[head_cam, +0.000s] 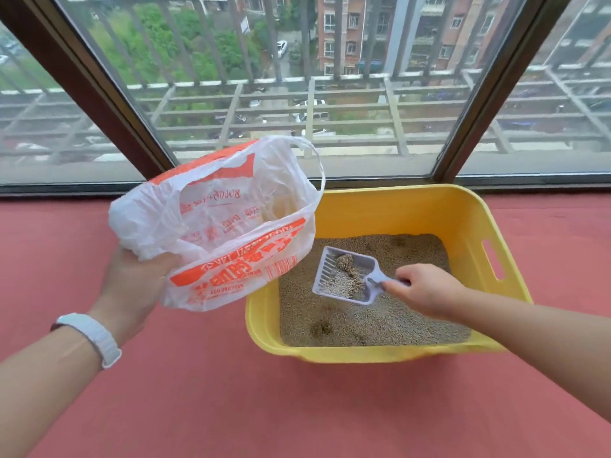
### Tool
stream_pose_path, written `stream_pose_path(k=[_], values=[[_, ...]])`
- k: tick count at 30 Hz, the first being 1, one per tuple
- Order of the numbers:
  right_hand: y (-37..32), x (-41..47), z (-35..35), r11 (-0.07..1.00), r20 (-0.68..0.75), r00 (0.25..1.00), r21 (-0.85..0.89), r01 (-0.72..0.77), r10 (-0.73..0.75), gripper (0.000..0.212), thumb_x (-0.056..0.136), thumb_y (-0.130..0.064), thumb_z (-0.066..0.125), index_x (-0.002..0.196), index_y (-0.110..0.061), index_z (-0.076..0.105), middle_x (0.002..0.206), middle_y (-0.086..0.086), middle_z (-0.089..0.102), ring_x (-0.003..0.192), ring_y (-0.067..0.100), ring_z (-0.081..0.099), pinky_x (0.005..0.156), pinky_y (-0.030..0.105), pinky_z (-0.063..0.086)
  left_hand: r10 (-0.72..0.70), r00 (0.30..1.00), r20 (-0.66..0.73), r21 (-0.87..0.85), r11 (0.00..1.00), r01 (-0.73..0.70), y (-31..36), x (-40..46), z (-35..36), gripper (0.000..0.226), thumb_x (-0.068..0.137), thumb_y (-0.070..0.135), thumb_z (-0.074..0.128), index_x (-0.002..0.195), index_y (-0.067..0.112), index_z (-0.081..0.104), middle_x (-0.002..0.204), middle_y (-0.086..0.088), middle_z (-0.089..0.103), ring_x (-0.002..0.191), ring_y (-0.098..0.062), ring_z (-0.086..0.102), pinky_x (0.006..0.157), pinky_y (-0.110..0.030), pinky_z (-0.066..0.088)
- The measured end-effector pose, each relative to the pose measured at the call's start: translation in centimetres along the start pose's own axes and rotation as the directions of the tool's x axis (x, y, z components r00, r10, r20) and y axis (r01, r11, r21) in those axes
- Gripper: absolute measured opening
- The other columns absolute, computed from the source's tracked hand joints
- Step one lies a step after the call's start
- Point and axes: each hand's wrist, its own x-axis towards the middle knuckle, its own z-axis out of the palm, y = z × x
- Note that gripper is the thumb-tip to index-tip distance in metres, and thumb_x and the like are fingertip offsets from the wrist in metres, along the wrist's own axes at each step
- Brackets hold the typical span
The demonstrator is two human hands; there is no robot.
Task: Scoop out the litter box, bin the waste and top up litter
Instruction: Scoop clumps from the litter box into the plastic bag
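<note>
A dusty-pink floor runs up to a dark-framed window with a railing, trees and apartment blocks beyond the glass. Against the sill sits a glossy yellow plastic litter box, rectangular with rounded corners and a slot handle cut in its right wall. It holds fine, sandy grey-beige litter, pitted here and there by darker clumps.

The right hand reaches over the box, its fingers pinching the short handle of a pale lilac plastic scoop. The slotted scoop hovers just above the litter, carrying a brownish clump (plus loose grains).

The left hand, a white band on its wrist, holds up a thin, crinkled white plastic bag printed in orange. The fingers are closed on its bunched left edge; its mouth gapes open just beside the box's left rim.
</note>
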Motion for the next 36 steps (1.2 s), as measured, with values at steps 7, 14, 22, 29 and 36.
stream_pose_path(k=[7, 14, 22, 29, 36], values=[[1.5, -2.2, -2.5, 0.990, -0.086, 0.993, 0.125, -0.071, 0.082, 0.048, 0.089, -0.057, 0.052, 0.063, -0.017, 0.046, 0.053, -0.003, 0.047, 0.050, 0.018, 0.044, 0.050, 0.031, 0.032, 0.029, 0.998, 0.047, 0.011, 0.999, -0.030, -0.7, 0.9, 1.0, 0.018, 0.077, 0.002, 0.069, 0.086, 0.017, 0.073, 0.089, 0.004, 0.074, 0.078, -0.014, 0.069, 0.073, -0.033, 0.057], [1.2, -1.8, -3.6, 0.985, -0.167, 0.985, 0.174, -0.014, 0.044, 0.049, 0.089, -0.054, 0.055, 0.062, -0.015, 0.046, 0.053, -0.004, 0.044, 0.049, 0.016, 0.041, 0.049, 0.030, 0.030, 0.081, 0.993, 0.084, -0.032, 0.996, -0.079, -0.1, 0.2, 1.2, 0.025, 0.088, -0.008, 0.059, 0.098, 0.013, 0.068, 0.083, 0.012, 0.075, 0.071, 0.000, 0.069, 0.059, -0.019, 0.057], [1.4, -0.6, -4.1, 0.980, -0.194, 0.980, 0.201, -0.002, 0.042, 0.048, 0.091, -0.049, 0.058, 0.061, -0.013, 0.049, 0.052, -0.003, 0.043, 0.051, 0.018, 0.041, 0.050, 0.030, 0.029, 0.054, 0.997, 0.059, 0.023, 0.998, -0.055, -0.4, -0.8, 0.5, 0.023, 0.088, -0.004, 0.062, 0.084, 0.017, 0.069, 0.074, 0.013, 0.074, 0.062, 0.002, 0.067, 0.052, -0.014, 0.052], [1.7, -1.1, -3.4, 0.966, -0.122, 0.989, 0.253, -0.044, 0.078, 0.050, 0.088, -0.055, 0.058, 0.057, -0.018, 0.045, 0.051, -0.004, 0.043, 0.049, 0.017, 0.041, 0.051, 0.029, 0.032, 0.018, 0.994, 0.103, 0.041, 0.999, -0.022, -0.1, -0.7, 0.6, 0.024, 0.087, -0.002, 0.063, 0.083, 0.019, 0.074, 0.080, 0.012, 0.076, 0.071, -0.006, 0.071, 0.072, -0.033, 0.055], [0.8, -1.2, -5.1, 0.964, -0.124, 0.986, 0.255, -0.077, 0.112, 0.049, 0.091, -0.052, 0.057, 0.058, -0.018, 0.047, 0.050, -0.005, 0.043, 0.047, 0.016, 0.040, 0.048, 0.027, 0.029, 0.028, 0.997, 0.075, -0.010, 1.000, -0.028, -0.1, -0.5, 1.2, 0.019, 0.092, 0.005, 0.062, 0.096, 0.021, 0.069, 0.087, 0.014, 0.075, 0.082, -0.003, 0.070, 0.075, -0.031, 0.053]])
